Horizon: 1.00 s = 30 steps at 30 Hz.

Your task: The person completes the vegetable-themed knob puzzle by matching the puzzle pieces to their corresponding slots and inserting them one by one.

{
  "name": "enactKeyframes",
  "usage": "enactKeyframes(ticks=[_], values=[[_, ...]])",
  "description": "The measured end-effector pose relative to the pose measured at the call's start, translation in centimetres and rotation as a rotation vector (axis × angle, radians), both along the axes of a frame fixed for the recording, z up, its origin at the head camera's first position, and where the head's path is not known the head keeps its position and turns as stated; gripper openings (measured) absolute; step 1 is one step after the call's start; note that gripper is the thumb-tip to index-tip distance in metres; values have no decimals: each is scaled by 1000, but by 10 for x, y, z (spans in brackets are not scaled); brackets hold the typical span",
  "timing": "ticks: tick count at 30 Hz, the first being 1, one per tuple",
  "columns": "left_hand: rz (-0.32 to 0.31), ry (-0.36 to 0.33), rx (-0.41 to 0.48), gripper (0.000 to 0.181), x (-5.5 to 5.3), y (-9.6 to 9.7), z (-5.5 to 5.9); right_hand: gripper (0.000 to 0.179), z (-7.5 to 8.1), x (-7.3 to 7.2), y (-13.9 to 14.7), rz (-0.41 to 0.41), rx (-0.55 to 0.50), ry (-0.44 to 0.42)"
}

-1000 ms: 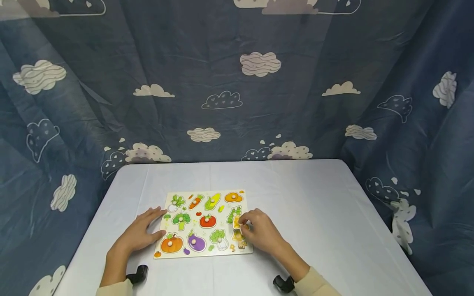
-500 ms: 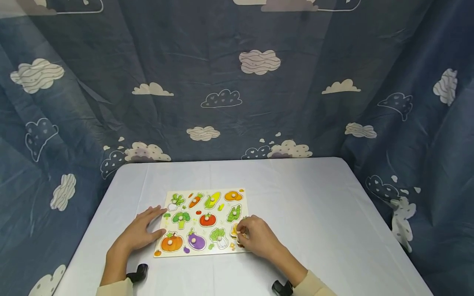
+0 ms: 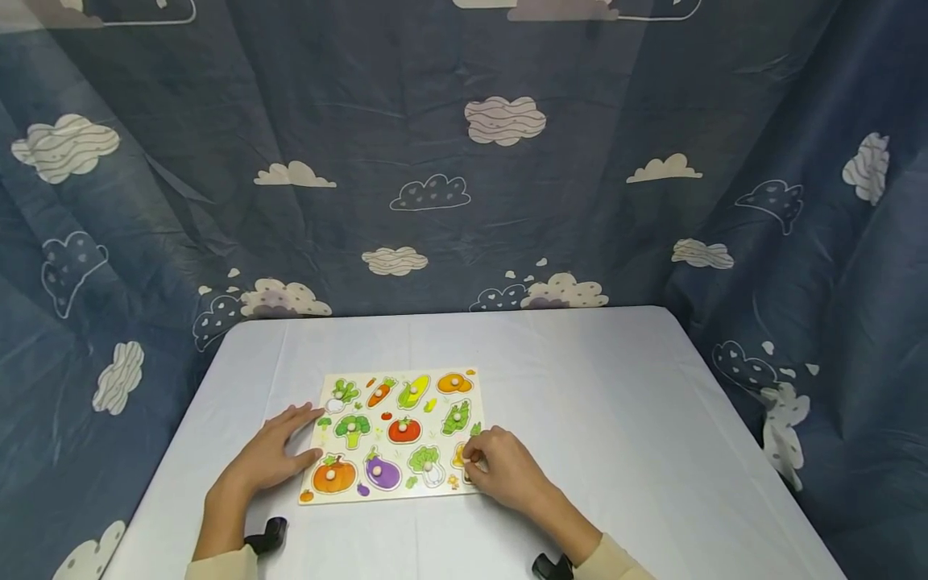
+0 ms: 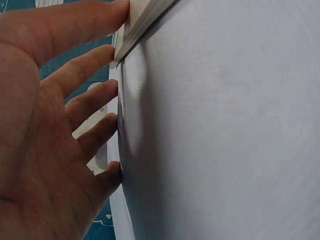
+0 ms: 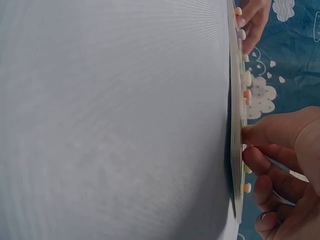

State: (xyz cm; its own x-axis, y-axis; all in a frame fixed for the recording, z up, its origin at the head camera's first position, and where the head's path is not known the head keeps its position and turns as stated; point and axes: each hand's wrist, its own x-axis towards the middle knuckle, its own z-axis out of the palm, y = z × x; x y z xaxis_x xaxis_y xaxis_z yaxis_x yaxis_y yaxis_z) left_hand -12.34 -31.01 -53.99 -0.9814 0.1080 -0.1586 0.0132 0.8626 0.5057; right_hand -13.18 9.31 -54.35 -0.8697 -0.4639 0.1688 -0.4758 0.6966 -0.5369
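Observation:
A wooden vegetable puzzle board (image 3: 395, 495) with knobbed pieces lies on the table. My left hand (image 3: 270, 453) has its fingers spread, with thumb and index finger against the board's left edge; in the left wrist view the thumb touches the board's side (image 4: 142, 22). Over the lower right corner, my right hand (image 3: 507, 471) pinches a yellow mushroom puzzle piece (image 3: 458, 455), largely hidden by the fingers. The right wrist view shows thumb and index fingertips (image 5: 248, 134) close together at the board's face; the knob between them is hidden.
Pumpkin (image 3: 334, 475), eggplant (image 3: 383, 472), tomato (image 3: 404, 430) and several other pieces sit in the board. A white cloth covers the table (image 3: 616, 403). Black wrist camera mounts (image 3: 267, 537) sit near both sleeves. A blue cloud-print curtain (image 3: 435, 97) surrounds the table.
My right hand has lowered the mushroom piece from beside the green pea-like piece toward the lower right corner, uncovering the board's right side. My left hand has stayed at the left edge.

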Motion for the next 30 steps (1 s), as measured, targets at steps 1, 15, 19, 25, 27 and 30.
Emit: enactKeyframes(ticks=[1,15,19,25,27,30], values=[[-2,-1,1,71,0,0,0,8,0,0,0,-3,1,0],[-20,-22,5,72,-2,0,-5,13,-5,9,7,-10,-21,-76],[-25,-12,6,70,-2,-2,-3,21,-2,8,10,-8,-48,-82],[-7,-68,16,79,10,-3,-9,27,-4,6,36,-17,-41,-75],[5,-94,28,82,15,-4,-12,27,-4,5,49,-25,-26,-77],[10,-91,32,82,22,-7,-16,27,-2,4,70,-31,-1,-76]])
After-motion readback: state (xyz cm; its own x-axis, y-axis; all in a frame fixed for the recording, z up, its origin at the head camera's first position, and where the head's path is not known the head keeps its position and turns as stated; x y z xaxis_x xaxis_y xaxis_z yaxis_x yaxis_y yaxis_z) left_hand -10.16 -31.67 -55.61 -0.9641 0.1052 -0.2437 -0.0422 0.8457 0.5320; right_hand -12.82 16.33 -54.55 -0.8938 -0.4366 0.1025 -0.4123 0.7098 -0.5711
